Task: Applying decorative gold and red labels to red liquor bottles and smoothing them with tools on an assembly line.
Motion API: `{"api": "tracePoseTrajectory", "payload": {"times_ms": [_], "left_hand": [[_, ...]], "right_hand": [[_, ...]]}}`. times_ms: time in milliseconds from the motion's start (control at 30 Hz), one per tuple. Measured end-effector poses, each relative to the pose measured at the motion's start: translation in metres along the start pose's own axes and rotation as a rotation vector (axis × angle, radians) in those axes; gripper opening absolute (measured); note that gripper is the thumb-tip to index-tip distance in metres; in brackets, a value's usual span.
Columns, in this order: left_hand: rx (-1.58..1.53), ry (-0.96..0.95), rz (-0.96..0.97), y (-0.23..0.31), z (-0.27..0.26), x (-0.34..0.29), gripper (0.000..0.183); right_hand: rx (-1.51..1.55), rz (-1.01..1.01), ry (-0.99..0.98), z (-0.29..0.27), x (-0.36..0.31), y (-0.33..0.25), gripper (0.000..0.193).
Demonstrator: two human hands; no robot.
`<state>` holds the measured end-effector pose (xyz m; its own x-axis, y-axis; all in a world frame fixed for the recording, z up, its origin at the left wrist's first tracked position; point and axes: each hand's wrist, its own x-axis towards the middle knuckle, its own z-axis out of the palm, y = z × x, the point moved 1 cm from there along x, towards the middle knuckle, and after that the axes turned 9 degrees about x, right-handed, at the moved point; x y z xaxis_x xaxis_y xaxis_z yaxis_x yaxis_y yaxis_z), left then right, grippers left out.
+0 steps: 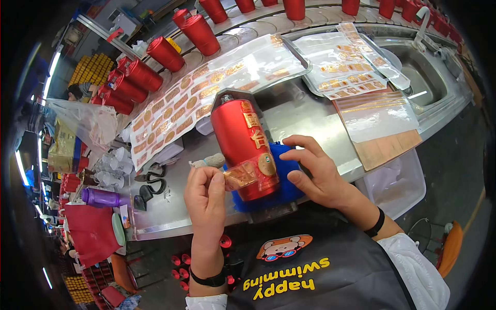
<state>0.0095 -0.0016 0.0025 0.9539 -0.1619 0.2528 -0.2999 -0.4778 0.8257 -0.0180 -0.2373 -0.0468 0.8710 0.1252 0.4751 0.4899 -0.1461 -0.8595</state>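
Observation:
A red bottle [232, 129] with raised gold characters and a round gold emblem lies tilted on a blue padded rest [285, 192], its base toward me. Between the closed thumb and forefinger of my left hand [205, 192] is a transparent film with a gold sticker [240, 176] on it. That film overlaps the bottle's lower left side, by the emblem; whether it sticks to the surface I cannot tell. My right hand [320, 173] holds nothing, its fingers apart and curved beside the bottle's lower right side. Behind my left fingertips sits a grey cloth roll [211, 160].
Sheets of gold stickers [178, 106] cover the bench's far side, with more on a tray [343, 64]. Red bottles [200, 35] line a conveyor beyond. Black scissors [151, 186] and a purple bottle [101, 197] are left; a sink [421, 72] and brown board [385, 149] are right.

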Motion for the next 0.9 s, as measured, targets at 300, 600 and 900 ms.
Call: {"api": "tracePoseTrajectory", "payload": {"times_ms": [300, 600, 900], "left_hand": [[-0.048, 0.082, -0.015, -0.023, 0.000, -0.003, 0.012], [-0.067, 0.086, -0.044, -0.030, 0.003, -0.004, 0.011], [-0.102, 0.115, 0.006, -0.040, 0.009, -0.005, 0.010]], "right_hand": [[-0.141, -0.127, -0.046, 0.015, 0.026, -0.014, 0.032], [-0.133, -0.081, 0.047, 0.032, 0.041, -0.015, 0.025], [-0.220, -0.042, 0.071, 0.046, 0.051, -0.016, 0.044]]}}
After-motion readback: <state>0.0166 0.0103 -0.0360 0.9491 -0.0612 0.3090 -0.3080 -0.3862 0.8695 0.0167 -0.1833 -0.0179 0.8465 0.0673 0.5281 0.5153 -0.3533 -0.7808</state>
